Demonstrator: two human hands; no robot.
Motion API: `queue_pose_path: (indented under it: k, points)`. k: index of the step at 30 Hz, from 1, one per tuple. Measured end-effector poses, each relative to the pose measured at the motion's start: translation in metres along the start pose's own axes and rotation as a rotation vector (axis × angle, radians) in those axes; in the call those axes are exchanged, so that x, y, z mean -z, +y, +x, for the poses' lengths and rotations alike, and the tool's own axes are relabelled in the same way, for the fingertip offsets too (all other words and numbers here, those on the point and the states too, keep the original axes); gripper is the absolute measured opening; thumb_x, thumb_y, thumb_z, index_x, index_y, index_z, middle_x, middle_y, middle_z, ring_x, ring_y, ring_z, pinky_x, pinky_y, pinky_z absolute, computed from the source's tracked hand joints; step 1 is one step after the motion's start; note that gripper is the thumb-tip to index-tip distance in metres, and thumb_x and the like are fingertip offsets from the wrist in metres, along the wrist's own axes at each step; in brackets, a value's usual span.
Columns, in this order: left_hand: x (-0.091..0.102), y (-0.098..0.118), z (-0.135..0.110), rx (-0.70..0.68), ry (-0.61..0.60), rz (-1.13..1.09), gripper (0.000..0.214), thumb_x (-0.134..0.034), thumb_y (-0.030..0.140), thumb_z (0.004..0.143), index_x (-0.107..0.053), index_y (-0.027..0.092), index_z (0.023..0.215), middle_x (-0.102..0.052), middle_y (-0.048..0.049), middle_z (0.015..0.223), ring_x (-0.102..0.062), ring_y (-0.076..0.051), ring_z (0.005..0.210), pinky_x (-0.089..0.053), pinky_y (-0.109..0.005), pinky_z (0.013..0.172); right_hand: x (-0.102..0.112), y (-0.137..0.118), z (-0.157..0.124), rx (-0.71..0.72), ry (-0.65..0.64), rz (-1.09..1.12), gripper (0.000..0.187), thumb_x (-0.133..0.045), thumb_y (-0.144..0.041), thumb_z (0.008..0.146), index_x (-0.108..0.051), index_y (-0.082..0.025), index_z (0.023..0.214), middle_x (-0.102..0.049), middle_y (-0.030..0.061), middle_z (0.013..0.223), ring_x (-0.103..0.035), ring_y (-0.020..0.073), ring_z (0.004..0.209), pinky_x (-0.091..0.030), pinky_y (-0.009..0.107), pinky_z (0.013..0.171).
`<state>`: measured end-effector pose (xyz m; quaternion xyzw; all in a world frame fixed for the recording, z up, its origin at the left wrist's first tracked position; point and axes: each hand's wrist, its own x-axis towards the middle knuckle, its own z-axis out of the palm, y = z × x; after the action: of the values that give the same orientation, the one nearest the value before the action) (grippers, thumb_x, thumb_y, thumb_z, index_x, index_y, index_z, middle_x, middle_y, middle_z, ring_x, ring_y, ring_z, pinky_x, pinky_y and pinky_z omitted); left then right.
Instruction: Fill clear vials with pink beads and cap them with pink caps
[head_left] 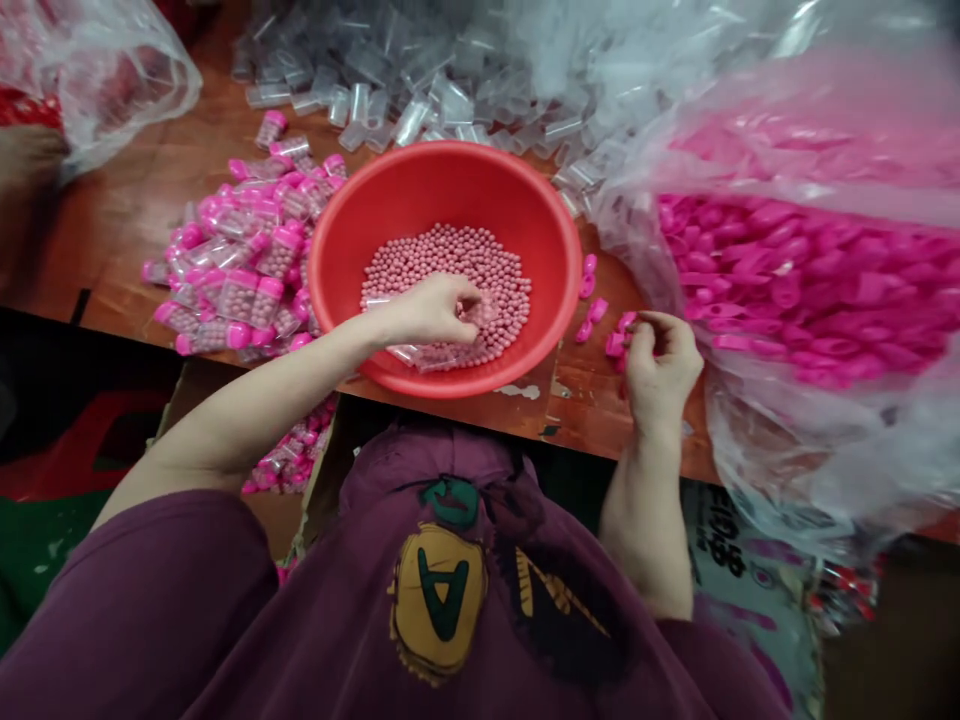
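Observation:
My left hand is inside a red plastic bowl, just over a bed of small pink beads. Its fingers are curled in; whatever they hold is hard to make out against the beads. Clear plastic tubes lie among the beads below that wrist. To the right of the bowl, my right hand pinches at bright pink caps on the table, with pink showing between thumb and fingers. A few other pink caps lie between the bowl and this hand.
Left of the bowl is a heap of bead-filled, pink-capped bottles; more lie in a box below. Empty clear tubes are piled behind. A plastic bag of pink caps stands right. Another person's hand is at far left.

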<state>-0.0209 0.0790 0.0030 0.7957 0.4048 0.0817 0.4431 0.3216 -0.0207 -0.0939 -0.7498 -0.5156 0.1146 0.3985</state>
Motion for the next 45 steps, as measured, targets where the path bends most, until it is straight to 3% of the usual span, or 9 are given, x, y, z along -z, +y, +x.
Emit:
queue_pose_path:
  k: [5, 10, 13, 17, 23, 25, 30, 39, 45]
  points:
    - [-0.005, 0.023, -0.015, 0.097, 0.102, -0.887, 0.017, -0.082, 0.019, 0.081, -0.07, 0.016, 0.093, -0.069, -0.0002, 0.094, -0.076, -0.015, 0.088, -0.058, -0.027, 0.079, -0.016, -0.009, 0.039, 0.082, -0.038, -0.083, 0.025, -0.057, -0.029, 0.099, -0.077, -0.021, 0.112, -0.082, 0.014, 0.112, -0.077, 0.0275, 0.104, -0.062, 0.046, 0.102]
    - [-0.025, 0.034, -0.021, 0.162, 0.186, -1.223, 0.03, -0.076, 0.013, 0.086, -0.071, 0.016, 0.115, -0.078, -0.0058, 0.102, -0.082, -0.018, 0.09, -0.065, -0.032, 0.084, -0.057, -0.029, 0.068, 0.042, -0.176, -0.414, 0.02, -0.068, -0.031, 0.097, -0.077, -0.018, 0.11, -0.078, 0.0187, 0.118, -0.069, 0.0365, 0.12, -0.052, 0.062, 0.114]
    - [-0.026, 0.027, -0.021, 0.207, 0.163, -1.341, 0.051, -0.068, 0.005, 0.083, -0.07, 0.016, 0.133, -0.083, -0.0121, 0.118, -0.083, -0.02, 0.093, -0.065, -0.032, 0.082, -0.073, -0.029, 0.07, 0.018, -0.141, -0.338, 0.018, -0.072, -0.023, 0.088, -0.076, -0.017, 0.104, -0.077, 0.0169, 0.11, -0.067, 0.0358, 0.116, -0.048, 0.066, 0.115]
    - [-0.022, 0.017, -0.024, 0.181, 0.091, -1.401, 0.073, -0.062, 0.0, 0.076, -0.067, 0.018, 0.147, -0.083, -0.0157, 0.131, -0.082, -0.022, 0.099, -0.061, -0.03, 0.074, -0.071, -0.025, 0.071, 0.043, -0.031, -0.063, 0.017, -0.065, -0.026, 0.091, -0.074, -0.019, 0.104, -0.078, 0.0173, 0.109, -0.067, 0.0317, 0.105, -0.051, 0.062, 0.112]
    - [-0.023, 0.021, -0.025, 0.122, 0.05, -1.442, 0.021, -0.067, 0.026, 0.102, -0.07, 0.019, 0.122, -0.083, -0.0135, 0.114, -0.079, -0.021, 0.092, -0.059, -0.031, 0.073, -0.029, -0.066, 0.054, 0.104, 0.092, 0.327, 0.04, -0.055, -0.052, 0.107, -0.071, -0.027, 0.133, -0.08, 0.0117, 0.105, -0.075, 0.0302, 0.089, -0.064, 0.054, 0.088]
    - [-0.025, 0.026, -0.024, 0.123, 0.052, -1.411, 0.018, -0.07, 0.028, 0.103, -0.07, 0.019, 0.119, -0.081, -0.0117, 0.11, -0.078, -0.022, 0.097, -0.06, -0.033, 0.077, -0.015, -0.096, 0.038, 0.16, 0.047, 0.419, 0.038, -0.063, -0.053, 0.106, -0.074, -0.03, 0.135, -0.082, 0.0086, 0.107, -0.078, 0.0271, 0.085, -0.067, 0.051, 0.084]
    - [-0.032, 0.036, -0.021, 0.098, 0.079, -1.348, 0.019, -0.07, 0.023, 0.101, -0.07, 0.018, 0.12, -0.08, -0.0103, 0.115, -0.076, -0.019, 0.098, -0.059, -0.032, 0.08, -0.013, -0.151, 0.004, 0.276, -0.345, 0.523, 0.028, -0.072, -0.05, 0.105, -0.08, -0.032, 0.125, -0.085, 0.0027, 0.109, -0.082, 0.0222, 0.09, -0.071, 0.043, 0.089]
    - [-0.026, 0.03, -0.018, 0.16, 0.033, -1.497, 0.022, -0.057, 0.027, 0.107, -0.068, 0.018, 0.123, -0.081, -0.0116, 0.106, -0.074, -0.02, 0.085, -0.05, -0.033, 0.072, -0.028, -0.147, 0.004, 0.314, -0.291, 0.514, 0.032, -0.078, -0.05, 0.101, -0.078, -0.031, 0.127, -0.083, 0.0035, 0.116, -0.079, 0.0223, 0.1, -0.068, 0.045, 0.098]
    - [-0.039, 0.026, -0.019, 0.097, 0.136, -1.357, 0.017, -0.073, 0.035, 0.104, -0.07, 0.019, 0.109, -0.078, -0.0107, 0.108, -0.069, -0.019, 0.092, -0.05, -0.034, 0.078, -0.026, -0.151, -0.001, 0.361, -0.34, 0.451, 0.024, -0.075, -0.048, 0.104, -0.08, -0.029, 0.119, -0.083, 0.0037, 0.112, -0.079, 0.0226, 0.101, -0.067, 0.043, 0.096]
